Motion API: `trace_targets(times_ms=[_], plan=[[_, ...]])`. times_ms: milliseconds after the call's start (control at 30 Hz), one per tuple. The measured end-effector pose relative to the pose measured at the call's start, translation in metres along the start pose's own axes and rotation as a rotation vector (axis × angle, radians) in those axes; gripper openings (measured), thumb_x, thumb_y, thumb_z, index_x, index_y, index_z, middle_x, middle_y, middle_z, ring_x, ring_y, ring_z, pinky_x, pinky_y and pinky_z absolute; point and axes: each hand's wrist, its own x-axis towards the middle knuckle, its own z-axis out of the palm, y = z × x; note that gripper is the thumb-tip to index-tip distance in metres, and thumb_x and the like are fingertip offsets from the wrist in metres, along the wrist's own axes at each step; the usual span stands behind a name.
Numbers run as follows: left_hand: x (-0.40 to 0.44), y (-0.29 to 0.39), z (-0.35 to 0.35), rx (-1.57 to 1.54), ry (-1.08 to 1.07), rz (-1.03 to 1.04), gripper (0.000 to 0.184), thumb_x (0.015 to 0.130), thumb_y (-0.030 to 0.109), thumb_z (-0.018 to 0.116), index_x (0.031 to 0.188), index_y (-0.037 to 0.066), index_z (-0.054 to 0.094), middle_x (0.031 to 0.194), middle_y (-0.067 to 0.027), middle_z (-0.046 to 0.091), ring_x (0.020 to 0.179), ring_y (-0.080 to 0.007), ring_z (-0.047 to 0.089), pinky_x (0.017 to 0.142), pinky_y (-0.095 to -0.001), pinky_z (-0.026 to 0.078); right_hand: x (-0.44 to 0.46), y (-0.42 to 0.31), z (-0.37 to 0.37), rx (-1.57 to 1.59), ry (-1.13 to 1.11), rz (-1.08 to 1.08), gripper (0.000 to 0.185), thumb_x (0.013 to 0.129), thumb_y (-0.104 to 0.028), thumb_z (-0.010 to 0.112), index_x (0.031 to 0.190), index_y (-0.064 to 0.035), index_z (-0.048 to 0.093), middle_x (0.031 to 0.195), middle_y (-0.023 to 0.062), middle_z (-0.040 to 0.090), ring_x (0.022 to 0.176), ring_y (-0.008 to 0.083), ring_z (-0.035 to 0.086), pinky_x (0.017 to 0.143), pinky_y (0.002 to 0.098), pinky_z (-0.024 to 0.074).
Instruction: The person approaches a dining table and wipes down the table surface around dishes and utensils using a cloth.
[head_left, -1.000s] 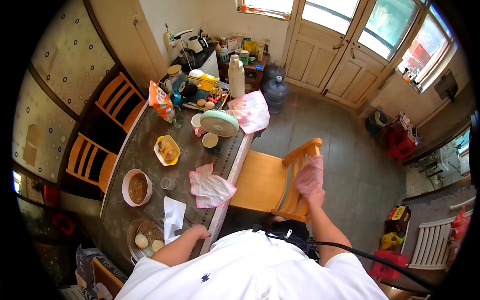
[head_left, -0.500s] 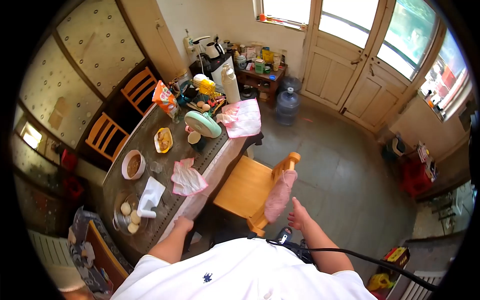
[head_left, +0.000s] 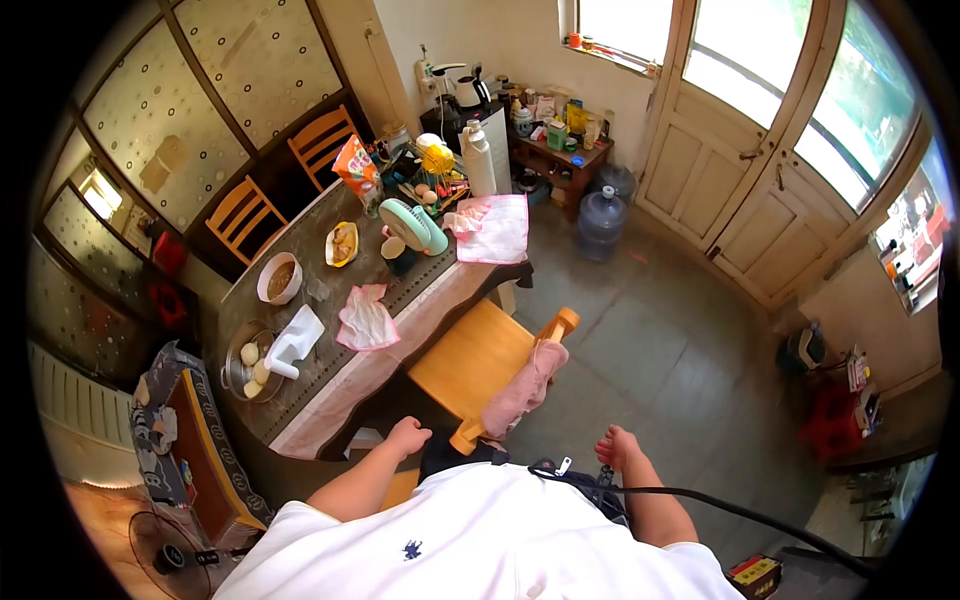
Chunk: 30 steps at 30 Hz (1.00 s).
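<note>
My left hand [head_left: 408, 436] hangs in front of my body, just off the near edge of the dining table [head_left: 330, 400]. Its fingers are loosely curled, and I see nothing in them. On the other side, my right hand [head_left: 617, 446] is held low over the floor, with its thumb and fingers apart and nothing in them. Between the two hands and a little ahead stands a wooden chair [head_left: 462, 355]. A pink cloth [head_left: 520, 392] hangs over its backrest. Neither hand visibly touches the chair or table.
The table bears a pot with pale round buns [head_left: 250, 354], a white bowl [head_left: 279, 278], a pink-edged cloth [head_left: 367, 320], a mint-green fan [head_left: 410, 226] and a thermos [head_left: 478, 160]. Water jugs [head_left: 602, 224] stand near the double doors [head_left: 745, 150]. A black cable [head_left: 720, 497] crosses my right forearm.
My viewpoint has shifted; the table's far end and the doors now sit further right in view. My left hand has come away from the table edge. My right hand is lower, its fingers more bent.
</note>
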Motion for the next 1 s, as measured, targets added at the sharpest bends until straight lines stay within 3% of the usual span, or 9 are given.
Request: trace_targets(times_ms=[100, 133, 267, 367, 433, 567, 767, 967, 1000], plan=[[0.01, 0.009, 0.017, -0.075, 0.002, 0.027, 0.05, 0.084, 0.029, 0.079, 0.123, 0.0, 0.07, 0.119, -0.0212, 0.074, 0.109, -0.0338, 0.071, 0.095, -0.0421, 0.056, 0.032, 0.008, -0.039, -0.129, 0.018, 0.014, 0.051, 0.103, -0.042, 0.058, 0.14, -0.007, 0.057, 0.12, 0.0158, 0.068, 0.099, 0.0305, 0.071, 0.079, 0.0454, 0.0557], [0.012, 0.015, 0.022, -0.107, -0.005, 0.025, 0.048, 0.084, 0.028, 0.079, 0.122, 0.0, 0.07, 0.116, -0.0203, 0.075, 0.105, -0.0332, 0.072, 0.093, -0.0418, 0.056, 0.027, 0.009, -0.05, -0.172, 0.093, -0.034, 0.043, 0.101, -0.039, 0.06, 0.128, -0.0054, 0.059, 0.105, 0.0141, 0.069, 0.089, 0.0301, 0.071, 0.072, 0.0461, 0.0551], [0.015, 0.056, 0.031, -0.219, -0.011, 0.066, 0.042, 0.086, 0.024, 0.077, 0.119, -0.001, 0.07, 0.106, -0.0179, 0.076, 0.097, -0.0312, 0.073, 0.087, -0.0407, 0.056, 0.014, 0.014, -0.099, -0.561, 0.152, -0.101, 0.033, 0.099, -0.035, 0.061, 0.114, -0.0053, 0.061, 0.087, 0.0122, 0.066, 0.074, 0.0299, 0.07, 0.064, 0.0469, 0.0538], [0.044, 0.073, 0.042, -0.253, -0.019, 0.1, 0.041, 0.088, 0.021, 0.075, 0.12, -0.002, 0.07, 0.106, -0.0183, 0.076, 0.096, -0.0297, 0.073, 0.087, -0.0393, 0.057, 0.011, 0.014, -0.122, -0.644, 0.201, -0.068, 0.031, 0.1, -0.034, 0.062, 0.111, -0.0048, 0.063, 0.086, 0.0117, 0.066, 0.072, 0.0298, 0.07, 0.062, 0.0468, 0.0535], [0.066, 0.079, 0.05, -0.264, -0.004, 0.128, 0.04, 0.088, 0.021, 0.074, 0.121, -0.002, 0.07, 0.107, -0.0188, 0.075, 0.096, -0.0294, 0.073, 0.087, -0.0391, 0.057, 0.003, 0.0, -0.116, -0.449, 0.285, 0.152, 0.033, 0.1, -0.035, 0.063, 0.113, -0.0047, 0.063, 0.086, 0.0115, 0.066, 0.073, 0.03, 0.07, 0.062, 0.0468, 0.0537], [0.089, 0.106, 0.053, -0.322, -0.024, 0.075, 0.038, 0.09, 0.019, 0.074, 0.122, -0.002, 0.068, 0.11, -0.0169, 0.073, 0.099, -0.0266, 0.071, 0.087, -0.0371, 0.057, 0.011, -0.056, -0.112, -0.458, 0.246, 0.082, 0.035, 0.102, -0.037, 0.064, 0.118, -0.0059, 0.064, 0.09, 0.0101, 0.068, 0.072, 0.028, 0.07, 0.062, 0.0452, 0.054], [0.092, 0.174, 0.039, -0.351, 0.196, 0.037, 0.037, 0.091, 0.017, 0.071, 0.123, -0.001, 0.066, 0.103, -0.0159, 0.074, 0.096, -0.0273, 0.072, 0.085, -0.0388, 0.057, 0.077, -0.169, -0.113, -0.428, 0.073, -0.063, 0.037, 0.104, -0.036, 0.062, 0.127, -0.0074, 0.06, 0.094, 0.0088, 0.069, 0.073, 0.0242, 0.07, 0.062, 0.0419, 0.054], [0.109, 0.246, 0.073, -0.6, 0.488, 0.056, 0.03, 0.093, 0.014, 0.071, 0.12, 0.001, 0.066, 0.105, -0.0123, 0.073, 0.091, -0.0226, 0.071, 0.081, -0.0378, 0.058, 0.146, -0.299, -0.182, -0.67, -0.051, -0.023, 0.035, 0.105, -0.036, 0.061, 0.127, -0.0089, 0.06, 0.09, 0.0063, 0.067, 0.07, 0.0217, 0.068, 0.058, 0.0406, 0.0521], [0.113, 0.258, 0.079, -0.612, 0.485, 0.041, 0.033, 0.093, 0.014, 0.072, 0.125, 0.007, 0.066, 0.107, -0.0108, 0.073, 0.091, -0.0234, 0.071, 0.082, -0.0379, 0.058, 0.149, -0.32, -0.19, -0.677, -0.057, -0.033, 0.035, 0.105, -0.036, 0.061, 0.127, -0.0089, 0.06, 0.09, 0.0063, 0.067, 0.07, 0.0217, 0.068, 0.058, 0.0406, 0.0521]])
